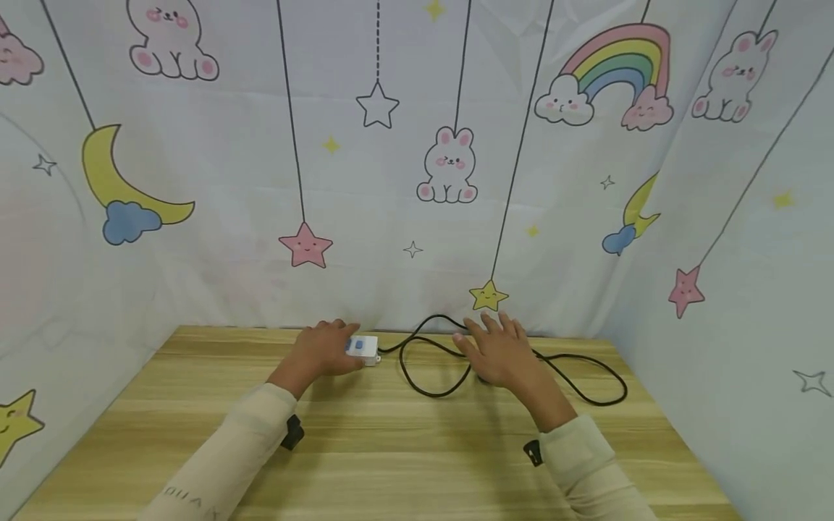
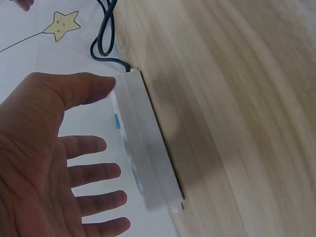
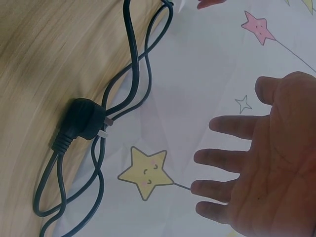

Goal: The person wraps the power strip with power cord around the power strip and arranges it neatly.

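A white power strip [image 1: 369,349] with blue switches lies near the back of the table, black cord [image 1: 435,395] running from its right end. My left hand [image 1: 323,349] hovers over the strip, hiding most of its left part in the head view. In the left wrist view the thumb reaches toward the strip's cord end, and the fingers [image 2: 94,174] are extended beside its switch side. My right hand [image 1: 503,353] is spread over the looped cord, holding nothing. Below it, the right wrist view shows a black plug [image 3: 84,118] with metal prongs, lying among the cord's loops.
The wood-grain table [image 1: 404,463] meets a white cloth backdrop [image 1: 391,181] printed with stars, rabbits and moons. This cloth also hangs along both sides. One cord loop spreads toward the table's right edge. Dark wrist devices [image 1: 293,433] sit at both sleeves.
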A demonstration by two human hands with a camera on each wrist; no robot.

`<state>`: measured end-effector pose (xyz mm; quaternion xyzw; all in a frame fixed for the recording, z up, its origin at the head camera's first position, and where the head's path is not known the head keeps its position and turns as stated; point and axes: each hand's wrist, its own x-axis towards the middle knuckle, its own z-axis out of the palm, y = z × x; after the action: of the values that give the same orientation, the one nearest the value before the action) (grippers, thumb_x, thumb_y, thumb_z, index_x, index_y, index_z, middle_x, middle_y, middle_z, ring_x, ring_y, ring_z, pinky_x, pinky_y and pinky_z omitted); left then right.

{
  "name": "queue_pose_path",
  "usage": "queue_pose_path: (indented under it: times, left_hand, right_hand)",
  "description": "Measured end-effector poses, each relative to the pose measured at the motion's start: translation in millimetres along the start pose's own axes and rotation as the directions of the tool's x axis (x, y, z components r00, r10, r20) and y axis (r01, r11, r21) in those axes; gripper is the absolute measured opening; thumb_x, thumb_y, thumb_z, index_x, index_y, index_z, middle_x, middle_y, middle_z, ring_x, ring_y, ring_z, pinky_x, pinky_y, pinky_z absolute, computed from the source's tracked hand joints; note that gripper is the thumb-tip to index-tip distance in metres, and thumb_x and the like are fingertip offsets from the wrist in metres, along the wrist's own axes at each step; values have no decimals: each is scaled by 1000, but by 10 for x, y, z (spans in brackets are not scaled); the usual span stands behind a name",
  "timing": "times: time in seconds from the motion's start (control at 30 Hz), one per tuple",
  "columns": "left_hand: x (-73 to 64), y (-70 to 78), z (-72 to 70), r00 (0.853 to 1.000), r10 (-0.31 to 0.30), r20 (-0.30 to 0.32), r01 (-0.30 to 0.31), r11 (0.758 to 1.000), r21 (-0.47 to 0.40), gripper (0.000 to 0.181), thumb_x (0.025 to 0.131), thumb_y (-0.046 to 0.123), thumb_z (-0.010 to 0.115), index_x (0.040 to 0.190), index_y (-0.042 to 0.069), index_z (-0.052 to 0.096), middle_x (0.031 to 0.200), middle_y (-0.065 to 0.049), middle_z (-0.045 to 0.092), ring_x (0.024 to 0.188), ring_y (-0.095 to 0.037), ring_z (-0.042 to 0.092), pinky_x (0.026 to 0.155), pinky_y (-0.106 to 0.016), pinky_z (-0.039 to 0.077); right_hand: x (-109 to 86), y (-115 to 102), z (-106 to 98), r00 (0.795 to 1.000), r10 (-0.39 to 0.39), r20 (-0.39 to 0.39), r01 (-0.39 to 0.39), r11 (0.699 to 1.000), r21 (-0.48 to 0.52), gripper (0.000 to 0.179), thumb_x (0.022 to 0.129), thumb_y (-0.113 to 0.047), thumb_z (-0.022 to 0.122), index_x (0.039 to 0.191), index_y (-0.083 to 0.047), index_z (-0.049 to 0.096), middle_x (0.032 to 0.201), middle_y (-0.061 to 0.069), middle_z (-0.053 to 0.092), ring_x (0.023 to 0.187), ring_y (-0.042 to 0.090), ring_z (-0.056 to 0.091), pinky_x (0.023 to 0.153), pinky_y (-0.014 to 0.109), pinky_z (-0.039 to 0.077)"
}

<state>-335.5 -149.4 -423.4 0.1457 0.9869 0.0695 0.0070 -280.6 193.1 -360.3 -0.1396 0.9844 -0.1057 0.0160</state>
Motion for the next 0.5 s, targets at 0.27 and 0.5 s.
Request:
queue_pose_path:
  times: [0.27,0.5]
  left_hand:
    - [54,-43,41,1000,-8,29,8,1000,19,84,85,24,74,165,8,56,156,-22,65,132,-47,66,107,-66,58]
    - [120,-37,98,999,-12,48,12,1000,-3,82,89,19,77,168,18,55,157,-18,64,129,-47,66,107,-67,57]
  right_hand:
    - [-2,2,28,1000,-9,-2,9,1000,-3,68,122,-53,37,176,-13,41,183,27,32,173,58,11,138,77,11]
    - [-23,19,67,1000,-8,-19,8,1000,-1,68,122,-53,37,176,-11,40,182,27,35,172,59,14,137,77,12]
